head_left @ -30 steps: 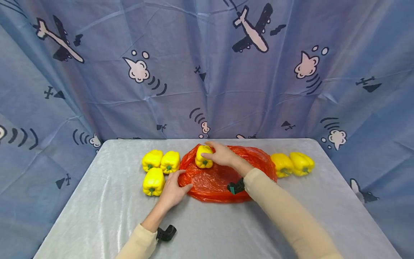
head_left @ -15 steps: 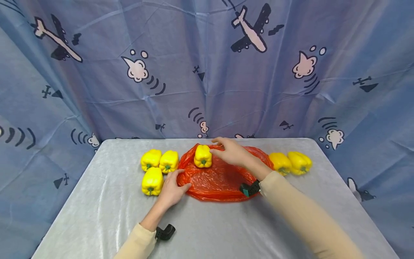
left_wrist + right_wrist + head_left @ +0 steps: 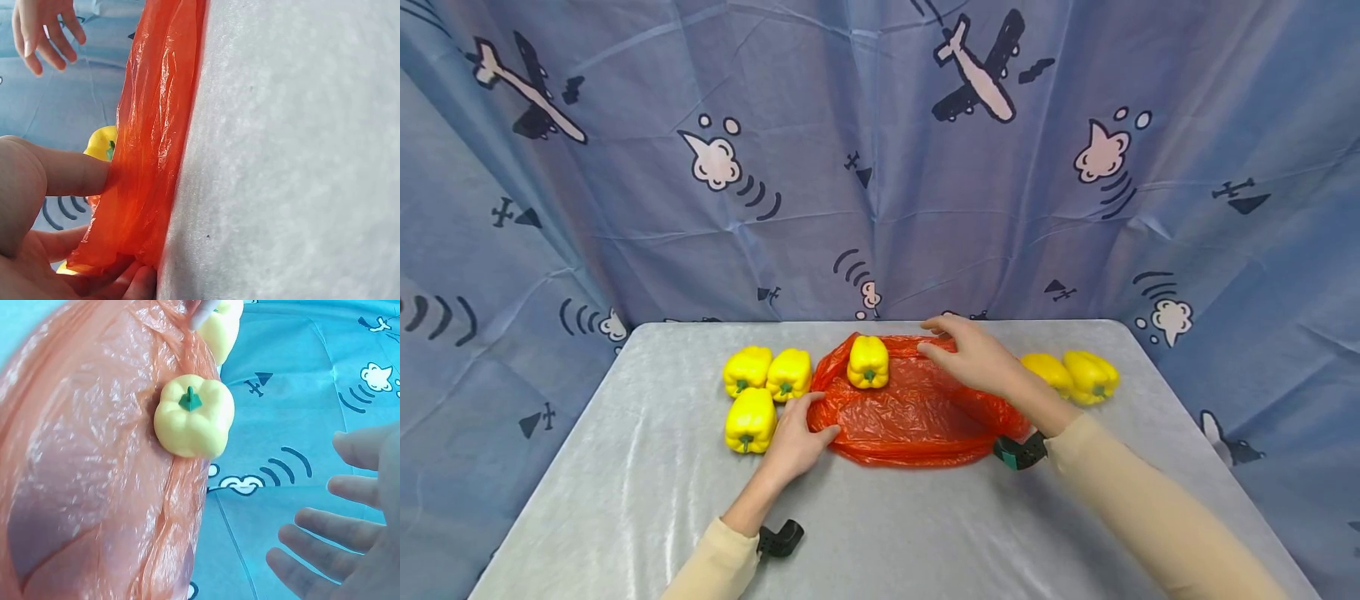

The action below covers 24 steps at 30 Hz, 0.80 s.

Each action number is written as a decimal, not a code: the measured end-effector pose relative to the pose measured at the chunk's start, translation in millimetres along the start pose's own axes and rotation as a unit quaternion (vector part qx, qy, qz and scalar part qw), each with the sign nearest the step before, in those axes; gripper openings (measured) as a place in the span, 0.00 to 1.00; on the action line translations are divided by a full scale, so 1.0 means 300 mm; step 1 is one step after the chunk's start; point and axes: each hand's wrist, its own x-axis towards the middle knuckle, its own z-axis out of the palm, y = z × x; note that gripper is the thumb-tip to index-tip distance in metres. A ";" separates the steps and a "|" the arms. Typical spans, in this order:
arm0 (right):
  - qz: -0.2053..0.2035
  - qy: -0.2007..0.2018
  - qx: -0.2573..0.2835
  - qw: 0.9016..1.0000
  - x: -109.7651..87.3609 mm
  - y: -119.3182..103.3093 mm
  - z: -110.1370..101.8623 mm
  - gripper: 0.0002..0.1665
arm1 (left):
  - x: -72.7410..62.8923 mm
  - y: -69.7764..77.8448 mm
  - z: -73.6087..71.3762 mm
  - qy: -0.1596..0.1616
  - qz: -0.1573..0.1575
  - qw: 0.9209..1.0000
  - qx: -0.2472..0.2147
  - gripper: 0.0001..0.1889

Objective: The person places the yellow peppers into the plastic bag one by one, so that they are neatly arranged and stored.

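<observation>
A red plastic bag (image 3: 902,425) lies spread out on the table, its mouth facing up. One yellow bell pepper (image 3: 868,362) with a green stem sits in its far left part. My left hand (image 3: 793,442) holds the bag's left end, with the thumb (image 3: 75,172) against the plastic and the fingers curled round the edge. Over the bag's far right part hovers my right hand (image 3: 973,354), fingers spread and holding nothing. In the right wrist view the bell pepper (image 3: 195,415) stands apart from that hand's fingers.
Three yellow bell peppers (image 3: 751,421) are grouped left of the bag, beside my left hand. Two more bell peppers (image 3: 1091,377) lie at the right, partly behind my right forearm. A patterned blue curtain (image 3: 880,167) hangs behind the grey-white table (image 3: 880,533).
My right hand has let go of the bell pepper in the bag and moved right, away from it. The left hand stays at the bag's left end.
</observation>
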 end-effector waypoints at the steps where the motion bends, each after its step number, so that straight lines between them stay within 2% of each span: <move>1: 0.000 0.003 -0.001 1.000 -0.006 0.008 -0.004 0.29 | 0.001 -0.001 0.000 0.000 0.001 1.000 0.001 0.30; 14: -0.018 0.051 -0.002 0.999 -0.082 0.131 -0.080 0.29 | 0.000 -0.005 0.000 0.003 0.004 1.000 0.005 0.30; 24: 0.030 0.068 0.005 0.997 -0.137 0.221 -0.141 0.31 | -0.002 -0.003 -0.002 0.002 0.011 1.000 0.009 0.30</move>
